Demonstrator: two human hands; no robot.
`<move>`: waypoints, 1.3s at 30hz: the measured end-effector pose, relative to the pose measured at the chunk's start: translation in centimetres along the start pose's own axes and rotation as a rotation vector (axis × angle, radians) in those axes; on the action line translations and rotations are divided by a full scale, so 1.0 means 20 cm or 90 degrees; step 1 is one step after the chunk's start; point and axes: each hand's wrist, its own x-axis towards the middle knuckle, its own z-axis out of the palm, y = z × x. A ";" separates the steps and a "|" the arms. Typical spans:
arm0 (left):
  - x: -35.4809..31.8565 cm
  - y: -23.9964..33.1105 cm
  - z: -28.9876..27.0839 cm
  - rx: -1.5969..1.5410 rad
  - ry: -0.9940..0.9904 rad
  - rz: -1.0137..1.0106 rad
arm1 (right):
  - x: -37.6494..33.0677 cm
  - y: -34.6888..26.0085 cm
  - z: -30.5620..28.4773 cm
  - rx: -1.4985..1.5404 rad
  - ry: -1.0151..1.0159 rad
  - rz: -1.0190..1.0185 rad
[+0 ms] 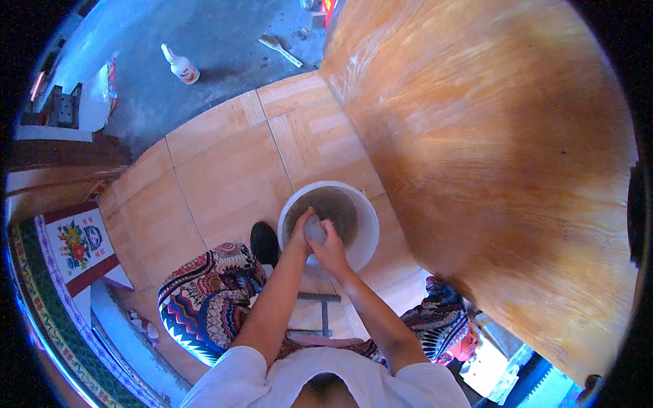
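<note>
A pale grey wad that looks like a wet cloth (315,230) is squeezed between my two hands. My left hand (300,230) wraps its left side, and my right hand (330,247) grips it from the right. Both are held over a white bucket (371,228), inside its rim as seen from above. Murky grey-brown water (342,212) shows in the bucket beyond my fingers. Whether the cloth touches the water, I cannot tell.
A large wooden panel (490,136) rises close on the right. Tiled floor (224,163) surrounds the bucket. Farther off lie a white spray bottle (182,68) and a brush (280,50). My dark shoe (264,243) is left of the bucket; a flower-decorated panel (80,243) stands far left.
</note>
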 end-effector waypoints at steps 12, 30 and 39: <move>0.05 -0.06 -0.01 -0.012 0.205 0.172 | 0.38 0.45 0.04 -0.322 0.190 0.084; -0.04 0.00 0.05 -0.123 0.035 0.013 | 0.04 -0.01 0.00 0.041 0.027 0.055; 0.00 -0.11 -0.06 -0.068 0.064 0.039 | 0.19 -0.01 0.08 -0.272 0.090 0.104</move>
